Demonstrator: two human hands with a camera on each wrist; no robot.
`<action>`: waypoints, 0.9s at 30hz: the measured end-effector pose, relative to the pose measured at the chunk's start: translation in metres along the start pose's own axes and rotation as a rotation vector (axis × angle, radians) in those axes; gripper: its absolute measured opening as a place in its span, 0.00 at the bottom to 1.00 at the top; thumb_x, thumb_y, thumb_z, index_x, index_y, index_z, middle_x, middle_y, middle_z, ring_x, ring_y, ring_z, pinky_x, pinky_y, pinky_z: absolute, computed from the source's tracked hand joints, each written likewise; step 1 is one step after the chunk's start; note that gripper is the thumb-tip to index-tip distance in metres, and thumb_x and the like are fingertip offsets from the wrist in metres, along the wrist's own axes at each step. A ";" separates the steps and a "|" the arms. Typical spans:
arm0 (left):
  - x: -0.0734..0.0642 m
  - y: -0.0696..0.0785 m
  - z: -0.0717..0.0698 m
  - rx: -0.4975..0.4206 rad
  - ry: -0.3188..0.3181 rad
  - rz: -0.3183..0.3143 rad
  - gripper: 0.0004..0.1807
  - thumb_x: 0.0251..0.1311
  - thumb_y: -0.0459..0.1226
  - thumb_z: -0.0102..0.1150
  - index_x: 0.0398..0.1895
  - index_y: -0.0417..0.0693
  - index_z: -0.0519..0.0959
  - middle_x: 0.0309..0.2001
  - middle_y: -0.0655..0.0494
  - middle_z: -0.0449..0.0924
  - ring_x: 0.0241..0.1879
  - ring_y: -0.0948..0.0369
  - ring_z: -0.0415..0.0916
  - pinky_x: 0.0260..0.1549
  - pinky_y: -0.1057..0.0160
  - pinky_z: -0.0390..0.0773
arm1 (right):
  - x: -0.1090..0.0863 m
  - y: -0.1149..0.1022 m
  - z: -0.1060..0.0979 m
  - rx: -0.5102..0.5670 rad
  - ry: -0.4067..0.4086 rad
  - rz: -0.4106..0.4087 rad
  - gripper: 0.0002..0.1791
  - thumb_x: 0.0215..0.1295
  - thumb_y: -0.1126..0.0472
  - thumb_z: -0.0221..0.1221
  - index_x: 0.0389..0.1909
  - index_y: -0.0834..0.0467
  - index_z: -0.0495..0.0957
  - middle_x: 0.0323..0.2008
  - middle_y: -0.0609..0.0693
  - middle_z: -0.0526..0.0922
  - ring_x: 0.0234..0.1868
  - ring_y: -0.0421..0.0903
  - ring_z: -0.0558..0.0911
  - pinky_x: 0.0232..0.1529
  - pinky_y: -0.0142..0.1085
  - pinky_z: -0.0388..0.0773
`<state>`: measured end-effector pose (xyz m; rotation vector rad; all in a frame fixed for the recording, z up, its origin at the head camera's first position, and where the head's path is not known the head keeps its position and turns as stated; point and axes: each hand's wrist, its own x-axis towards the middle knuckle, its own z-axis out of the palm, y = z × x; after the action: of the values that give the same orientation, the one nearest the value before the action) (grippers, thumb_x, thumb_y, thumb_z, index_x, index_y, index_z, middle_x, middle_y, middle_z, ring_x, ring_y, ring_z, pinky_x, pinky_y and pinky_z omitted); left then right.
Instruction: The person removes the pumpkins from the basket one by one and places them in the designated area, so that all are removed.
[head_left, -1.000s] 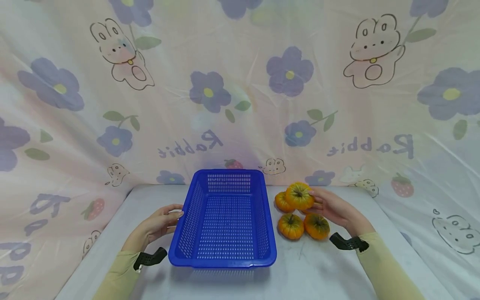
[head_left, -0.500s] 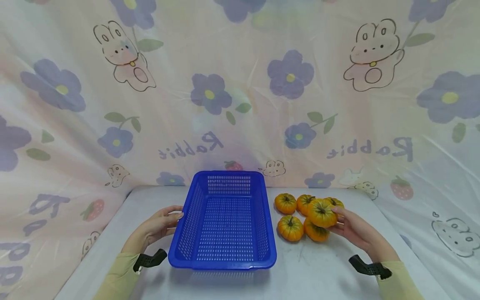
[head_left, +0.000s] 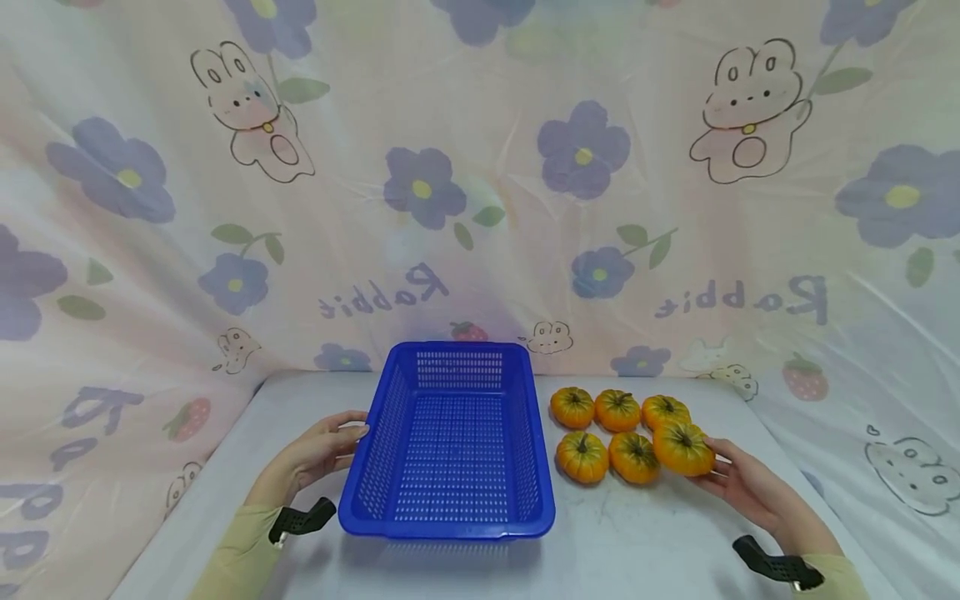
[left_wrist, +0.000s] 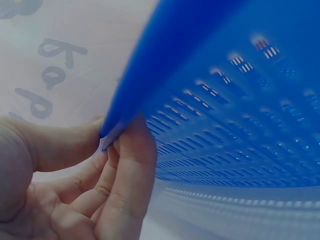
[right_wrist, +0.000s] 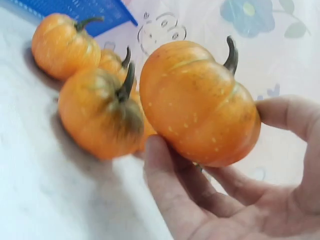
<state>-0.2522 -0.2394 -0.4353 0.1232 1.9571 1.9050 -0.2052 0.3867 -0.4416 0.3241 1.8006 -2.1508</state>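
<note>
My left hand (head_left: 318,450) pinches the left rim of a blue plastic basket (head_left: 447,528); in the left wrist view the thumb lies outside the rim and the fingers (left_wrist: 132,175) curl beneath it. My right hand (head_left: 753,487) grips a small orange pumpkin (head_left: 683,450) from its right side, thumb above and fingers below. The held pumpkin (right_wrist: 200,107) is tilted in the right wrist view, its dark stem up. It overlaps the back-right pumpkin (head_left: 666,409) in the head view. Just left of it sits a front-row pumpkin (head_left: 634,457) with a darker green top.
Two more pumpkins stand in the back row, one at the left (head_left: 572,407) and one in the middle (head_left: 617,410). A front-left pumpkin (head_left: 582,457) sits close to the basket's right wall. Behind the white table (head_left: 622,542) hangs a printed curtain (head_left: 495,233).
My right hand has carried its pumpkin right and toward the front, from over the back row to the right end of the front row. The left hand and basket have stayed put.
</note>
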 end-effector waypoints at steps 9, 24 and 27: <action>0.000 0.001 0.000 -0.017 -0.004 -0.002 0.28 0.69 0.39 0.53 0.66 0.35 0.58 0.43 0.50 0.81 0.43 0.56 0.78 0.46 0.57 0.79 | 0.010 0.007 -0.020 -0.010 0.080 0.048 0.51 0.71 0.43 0.50 0.73 0.61 0.24 0.71 0.70 0.28 0.58 0.59 0.67 0.61 0.48 0.67; 0.000 0.002 0.002 -0.009 0.031 -0.013 0.26 0.69 0.40 0.53 0.62 0.34 0.61 0.43 0.49 0.80 0.43 0.56 0.78 0.45 0.57 0.79 | 0.018 0.014 -0.027 -0.091 0.140 0.078 0.54 0.68 0.42 0.53 0.72 0.66 0.27 0.70 0.73 0.27 0.68 0.68 0.47 0.58 0.48 0.70; 0.001 0.003 0.002 -0.009 0.042 -0.008 0.23 0.69 0.38 0.52 0.60 0.32 0.62 0.43 0.49 0.79 0.42 0.56 0.78 0.45 0.57 0.79 | 0.019 0.014 -0.027 -0.104 0.147 0.078 0.55 0.68 0.42 0.53 0.71 0.67 0.26 0.70 0.73 0.27 0.69 0.68 0.45 0.57 0.48 0.70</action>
<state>-0.2529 -0.2366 -0.4329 0.0731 1.9729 1.9259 -0.2186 0.4087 -0.4664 0.5308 1.9375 -2.0185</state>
